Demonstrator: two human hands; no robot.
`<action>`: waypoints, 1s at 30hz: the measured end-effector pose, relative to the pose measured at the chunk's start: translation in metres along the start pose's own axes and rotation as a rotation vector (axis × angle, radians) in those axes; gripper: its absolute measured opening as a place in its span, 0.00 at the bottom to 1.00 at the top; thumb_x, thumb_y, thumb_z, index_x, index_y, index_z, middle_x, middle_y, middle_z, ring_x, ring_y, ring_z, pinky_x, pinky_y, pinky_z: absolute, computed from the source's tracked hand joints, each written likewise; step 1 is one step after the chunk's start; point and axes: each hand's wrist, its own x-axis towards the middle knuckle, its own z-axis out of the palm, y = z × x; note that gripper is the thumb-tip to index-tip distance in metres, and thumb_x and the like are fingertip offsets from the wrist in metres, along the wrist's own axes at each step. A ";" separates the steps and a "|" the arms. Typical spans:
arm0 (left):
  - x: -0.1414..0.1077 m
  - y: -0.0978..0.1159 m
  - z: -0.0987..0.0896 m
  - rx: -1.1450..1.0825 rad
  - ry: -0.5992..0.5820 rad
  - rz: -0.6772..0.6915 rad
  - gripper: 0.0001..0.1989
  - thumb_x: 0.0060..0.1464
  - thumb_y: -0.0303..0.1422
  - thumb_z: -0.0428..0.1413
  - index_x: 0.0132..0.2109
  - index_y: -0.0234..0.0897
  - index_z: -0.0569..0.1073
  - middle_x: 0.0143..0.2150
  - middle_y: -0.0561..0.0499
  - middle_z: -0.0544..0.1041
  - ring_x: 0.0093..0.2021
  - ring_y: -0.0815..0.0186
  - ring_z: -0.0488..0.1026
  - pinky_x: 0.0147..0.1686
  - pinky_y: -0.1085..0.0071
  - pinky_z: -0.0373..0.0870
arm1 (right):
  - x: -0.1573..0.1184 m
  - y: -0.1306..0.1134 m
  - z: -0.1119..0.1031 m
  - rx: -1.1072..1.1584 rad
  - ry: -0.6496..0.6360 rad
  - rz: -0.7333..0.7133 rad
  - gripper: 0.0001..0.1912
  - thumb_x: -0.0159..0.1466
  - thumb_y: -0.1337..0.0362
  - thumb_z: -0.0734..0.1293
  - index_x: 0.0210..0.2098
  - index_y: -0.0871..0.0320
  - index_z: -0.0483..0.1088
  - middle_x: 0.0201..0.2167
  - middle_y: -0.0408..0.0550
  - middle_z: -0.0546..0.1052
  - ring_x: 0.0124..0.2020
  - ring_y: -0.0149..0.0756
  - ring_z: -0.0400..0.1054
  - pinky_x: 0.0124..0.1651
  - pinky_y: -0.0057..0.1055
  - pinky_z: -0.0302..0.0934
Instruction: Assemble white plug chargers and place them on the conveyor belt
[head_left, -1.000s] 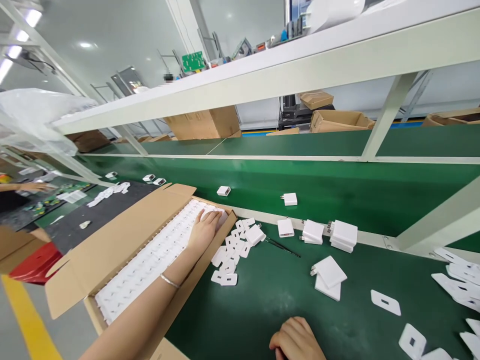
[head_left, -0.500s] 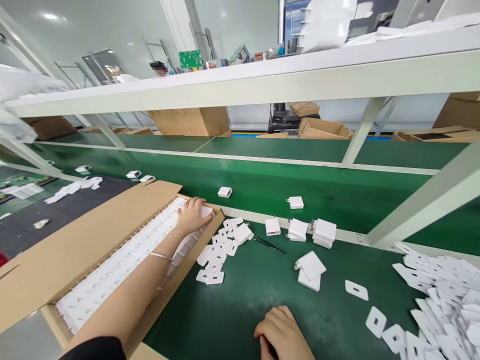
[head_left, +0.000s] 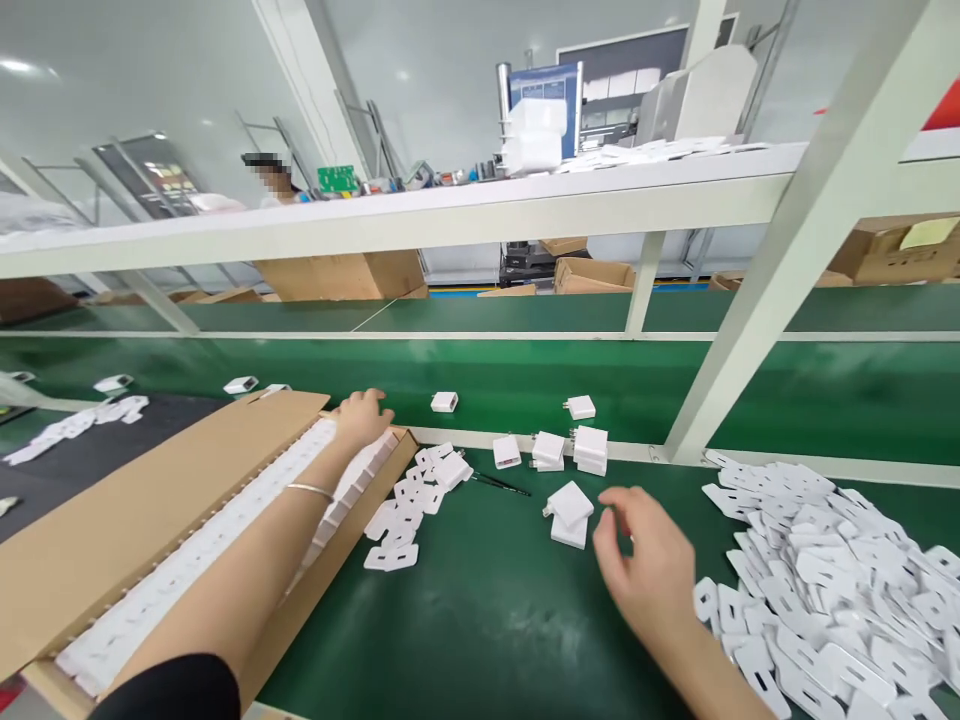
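Observation:
My left hand is over the far end of a long cardboard box, its fingers stretched out and nothing seen in them. White pieces stand in close rows inside that box, partly covered by my forearm. My right hand hovers above the green bench with thumb and forefinger apart. Just left of those fingertips, two white plug chargers lie one on the other. More white chargers sit along the bench's back strip.
Flat white slotted plates form a large heap at the right, and a smaller group lies beside the box. Black tweezers rest near a charger. A slanted shelf post rises at the right. Single chargers are on the green conveyor behind.
My right hand has moved forward from the bench's near side to the two stacked chargers, and its fingers have spread. My left hand has shifted slightly toward the box's far end. The view has turned right.

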 end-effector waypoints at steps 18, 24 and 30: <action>0.005 0.155 0.058 -0.525 -0.119 0.240 0.21 0.71 0.36 0.44 0.64 0.39 0.70 0.55 0.37 0.75 0.57 0.48 0.73 0.59 0.48 0.68 | -0.025 0.126 -0.006 -0.104 -0.843 0.309 0.11 0.72 0.60 0.56 0.41 0.53 0.68 0.43 0.48 0.74 0.29 0.38 0.72 0.31 0.34 0.60; -0.042 0.167 0.028 -0.996 -0.172 0.423 0.32 0.73 0.45 0.30 0.64 0.35 0.70 0.56 0.39 0.77 0.42 0.61 0.79 0.47 0.63 0.78 | -0.021 0.127 -0.005 -0.017 -0.654 0.342 0.20 0.71 0.60 0.51 0.49 0.55 0.72 0.48 0.56 0.79 0.40 0.46 0.78 0.40 0.41 0.70; -0.122 0.158 -0.023 -1.337 -0.194 0.583 0.32 0.72 0.55 0.40 0.58 0.37 0.77 0.44 0.44 0.78 0.41 0.61 0.74 0.48 0.64 0.74 | 0.006 0.087 -0.019 0.278 -0.347 0.498 0.19 0.71 0.46 0.63 0.46 0.53 0.76 0.34 0.49 0.79 0.31 0.42 0.73 0.33 0.35 0.69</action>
